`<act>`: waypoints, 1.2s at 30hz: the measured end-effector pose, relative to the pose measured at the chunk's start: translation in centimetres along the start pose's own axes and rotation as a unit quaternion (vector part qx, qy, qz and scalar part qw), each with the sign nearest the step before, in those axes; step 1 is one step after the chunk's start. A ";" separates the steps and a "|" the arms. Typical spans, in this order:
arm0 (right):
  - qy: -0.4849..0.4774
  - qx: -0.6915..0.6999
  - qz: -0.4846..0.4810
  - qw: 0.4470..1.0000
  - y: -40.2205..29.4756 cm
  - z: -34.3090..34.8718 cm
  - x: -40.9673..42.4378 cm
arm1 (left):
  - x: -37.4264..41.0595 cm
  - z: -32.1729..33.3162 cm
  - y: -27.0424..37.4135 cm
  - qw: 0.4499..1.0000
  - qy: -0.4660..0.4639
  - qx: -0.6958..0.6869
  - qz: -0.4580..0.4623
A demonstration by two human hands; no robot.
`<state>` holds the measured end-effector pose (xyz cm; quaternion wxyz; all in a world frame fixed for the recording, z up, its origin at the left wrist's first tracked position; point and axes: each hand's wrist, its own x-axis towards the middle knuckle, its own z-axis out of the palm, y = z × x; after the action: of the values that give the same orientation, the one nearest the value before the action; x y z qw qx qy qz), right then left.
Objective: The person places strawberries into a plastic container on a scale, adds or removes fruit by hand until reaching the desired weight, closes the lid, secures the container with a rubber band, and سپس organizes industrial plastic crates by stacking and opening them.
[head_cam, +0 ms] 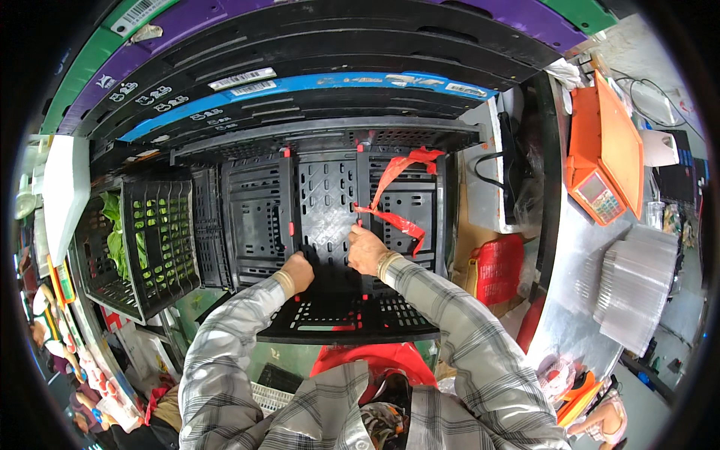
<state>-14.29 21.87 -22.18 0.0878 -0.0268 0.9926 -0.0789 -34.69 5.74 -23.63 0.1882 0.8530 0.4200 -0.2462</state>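
A black plastic crate (329, 225) with a slotted floor and raised walls lies before me. Two upright black edges with red tips run across it from far to near. My left hand (297, 273) is closed around the left black edge (286, 191). On the right black edge (361, 174) my right hand (366, 249) is curled, its fingers partly hidden from above. A torn red plastic strip (394, 169) hangs from that right edge, just beyond my right hand, its loose ends spread over the right side of the crate.
Stacked black crates (337, 50) with coloured rims rise beyond. At left, a black crate (163, 236) holds leafy greens. On the right metal counter (579, 264) stand an orange scale (604, 152) and stacked clear plastic trays (638, 287). A red bag (498, 267) lies between.
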 end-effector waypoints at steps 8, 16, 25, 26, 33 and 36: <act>0.046 0.111 0.163 0.979 0.5 -7.8 -5.8 | -6.0 -7.2 -0.4 0.973 0.091 -0.135 -0.165; 0.007 0.039 0.202 0.979 6.4 -14.2 -17.3 | -21.6 -3.1 -5.8 0.953 0.067 0.041 -0.294; 0.217 0.032 0.293 0.931 0.2 -15.5 -19.7 | -14.5 -9.2 -4.0 0.801 0.331 -0.369 -0.337; 0.259 0.069 0.332 0.904 -2.3 -16.5 -20.5 | -12.4 -9.4 -3.1 0.774 0.381 -0.407 -0.299; 0.408 0.226 0.543 0.698 -19.1 -12.6 -30.5 | 4.4 -24.9 14.9 0.672 0.388 -0.628 -0.057; 0.441 0.170 0.627 0.619 -26.4 -13.0 -38.3 | 8.4 -30.9 25.0 0.672 0.262 -0.687 0.082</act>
<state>22.04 0.36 1.25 -0.3290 0.6556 0.6569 -0.1747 -1.96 12.85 -0.65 0.6230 0.5431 0.4310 0.3621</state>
